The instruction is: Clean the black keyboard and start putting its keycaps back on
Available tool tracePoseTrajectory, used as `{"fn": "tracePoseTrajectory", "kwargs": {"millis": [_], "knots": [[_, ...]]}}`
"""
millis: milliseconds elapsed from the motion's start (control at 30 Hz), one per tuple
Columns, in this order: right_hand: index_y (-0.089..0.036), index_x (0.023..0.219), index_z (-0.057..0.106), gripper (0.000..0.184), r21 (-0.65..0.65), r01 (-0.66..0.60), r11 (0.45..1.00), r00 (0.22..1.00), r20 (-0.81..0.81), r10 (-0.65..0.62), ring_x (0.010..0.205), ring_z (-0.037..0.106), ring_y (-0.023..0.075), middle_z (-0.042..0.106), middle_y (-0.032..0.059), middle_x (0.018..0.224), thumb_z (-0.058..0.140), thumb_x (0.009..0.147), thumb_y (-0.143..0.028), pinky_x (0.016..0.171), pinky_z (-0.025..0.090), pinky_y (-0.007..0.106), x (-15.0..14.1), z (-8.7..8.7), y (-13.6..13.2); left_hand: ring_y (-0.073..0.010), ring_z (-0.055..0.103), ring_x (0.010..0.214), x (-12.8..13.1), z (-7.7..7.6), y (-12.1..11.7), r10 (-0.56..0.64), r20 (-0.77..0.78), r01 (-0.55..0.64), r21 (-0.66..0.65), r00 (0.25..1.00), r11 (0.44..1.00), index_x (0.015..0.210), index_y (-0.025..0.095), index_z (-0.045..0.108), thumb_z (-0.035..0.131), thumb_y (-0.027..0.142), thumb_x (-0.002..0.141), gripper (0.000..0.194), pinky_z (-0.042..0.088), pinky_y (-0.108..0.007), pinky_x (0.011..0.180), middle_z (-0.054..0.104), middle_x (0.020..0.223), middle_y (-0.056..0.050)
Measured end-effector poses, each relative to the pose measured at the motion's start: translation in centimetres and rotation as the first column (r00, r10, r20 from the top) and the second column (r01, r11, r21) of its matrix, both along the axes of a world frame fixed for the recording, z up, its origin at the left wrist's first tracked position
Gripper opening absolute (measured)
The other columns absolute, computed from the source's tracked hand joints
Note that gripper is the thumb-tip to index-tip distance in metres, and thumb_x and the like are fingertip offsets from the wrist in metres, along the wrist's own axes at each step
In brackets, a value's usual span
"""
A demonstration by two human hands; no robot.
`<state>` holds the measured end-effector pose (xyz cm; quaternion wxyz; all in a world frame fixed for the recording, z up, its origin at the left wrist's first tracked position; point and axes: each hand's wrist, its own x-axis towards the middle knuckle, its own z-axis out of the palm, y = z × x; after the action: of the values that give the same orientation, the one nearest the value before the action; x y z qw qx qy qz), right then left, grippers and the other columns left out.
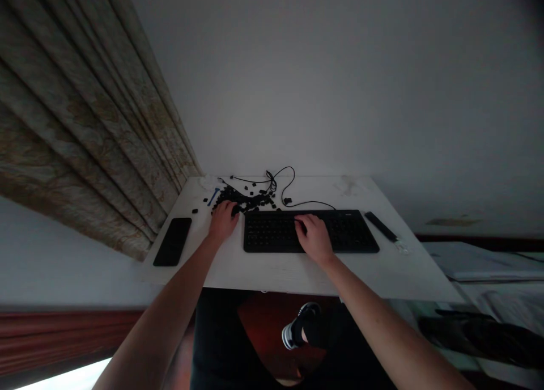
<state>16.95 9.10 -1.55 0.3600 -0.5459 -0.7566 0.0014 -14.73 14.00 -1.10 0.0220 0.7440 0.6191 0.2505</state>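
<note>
A black keyboard [272, 234] lies on the white table, with keys showing on its left part. My right hand [315, 237] rests over its middle, fingers bent down and drawn together at the keys. Whatever sits under those fingertips is too dark and small to name. To the left, my left hand [223, 220] touches the near edge of a heap of loose black keycaps [250, 202]. Its thumb and forefinger are apart, with dark keycaps showing between them. A blue tool [213, 196], slim and short, lies beside the heap.
A black phone [172, 242] lies at the table's left edge. Right of the keyboard is a dark narrow stick [381, 226] with a clear end. A thin black cable [293, 180] loops along the back by the wall. A curtain [89, 112] hangs on the left.
</note>
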Motion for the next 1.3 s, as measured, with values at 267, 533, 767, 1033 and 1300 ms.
{"fn": "tracePoseTrajectory", "kwargs": {"millis": [267, 533, 767, 1033, 1300], "knots": [[-0.018, 0.098, 0.065, 0.022, 0.050, 0.156, 0.987, 0.982, 0.101, -0.160, 0.089, 0.059, 0.0251, 0.069, 0.0098, 0.096, 0.046, 0.099, -0.030, 0.081, 0.039, 0.039, 3.4, -1.5, -2.6, -0.0282, 0.060, 0.114, 5.5, 2.0, 3.6, -0.119, -0.112, 0.099, -0.168, 0.987, 0.981, 0.115, 0.021, 0.066, 0.058, 0.025, 0.092, 0.025, 0.047, -0.041, 0.097, 0.067, 0.117, -0.011], [-0.019, 0.095, 0.064, 0.024, 0.018, 0.125, 0.992, 0.985, 0.121, -0.126, 0.088, 0.058, 0.0247, 0.068, 0.0093, 0.094, 0.044, 0.100, -0.030, 0.079, 0.039, 0.039, 3.3, -1.4, -2.3, -0.0280, 0.062, 0.114, 8.5, 2.1, 5.5, -0.073, -0.142, 0.033, -0.263, 0.987, 0.964, 0.110, 0.023, 0.069, 0.058, 0.019, 0.089, 0.024, 0.046, -0.041, 0.097, 0.068, 0.116, -0.010], [-0.020, 0.094, 0.065, 0.025, -0.004, 0.116, 0.993, 0.990, 0.086, -0.115, 0.088, 0.059, 0.0255, 0.067, 0.0099, 0.093, 0.043, 0.100, -0.031, 0.080, 0.039, 0.039, 3.4, -1.5, -2.2, -0.0258, 0.066, 0.107, 7.7, 1.8, 6.2, -0.024, -0.036, 0.012, -0.299, 0.999, 0.954, 0.100, 0.023, 0.072, 0.060, 0.018, 0.086, 0.019, 0.047, -0.037, 0.095, 0.074, 0.108, -0.008], [-0.019, 0.095, 0.065, 0.023, -0.002, 0.131, 0.991, 0.987, 0.090, -0.131, 0.088, 0.059, 0.0248, 0.068, 0.0098, 0.094, 0.045, 0.099, -0.030, 0.080, 0.039, 0.039, 3.3, -1.4, -2.3, -0.0182, 0.069, 0.092, 5.3, 1.8, 5.8, 0.034, 0.151, 0.010, -0.278, 0.988, 0.960, 0.104, 0.019, 0.071, 0.059, 0.021, 0.090, 0.019, 0.052, -0.028, 0.085, 0.076, 0.101, -0.006], [-0.019, 0.096, 0.065, 0.022, 0.009, 0.121, 0.993, 0.989, 0.084, -0.122, 0.088, 0.058, 0.0250, 0.068, 0.0098, 0.095, 0.045, 0.099, -0.029, 0.080, 0.039, 0.039, 3.4, -1.6, -2.3, -0.0229, 0.064, 0.109, 1.8, 1.0, 4.7, -0.065, 0.013, 0.066, -0.212, 0.998, 0.975, 0.107, 0.021, 0.073, 0.058, 0.017, 0.086, 0.026, 0.048, -0.036, 0.101, 0.071, 0.112, -0.008]]}}
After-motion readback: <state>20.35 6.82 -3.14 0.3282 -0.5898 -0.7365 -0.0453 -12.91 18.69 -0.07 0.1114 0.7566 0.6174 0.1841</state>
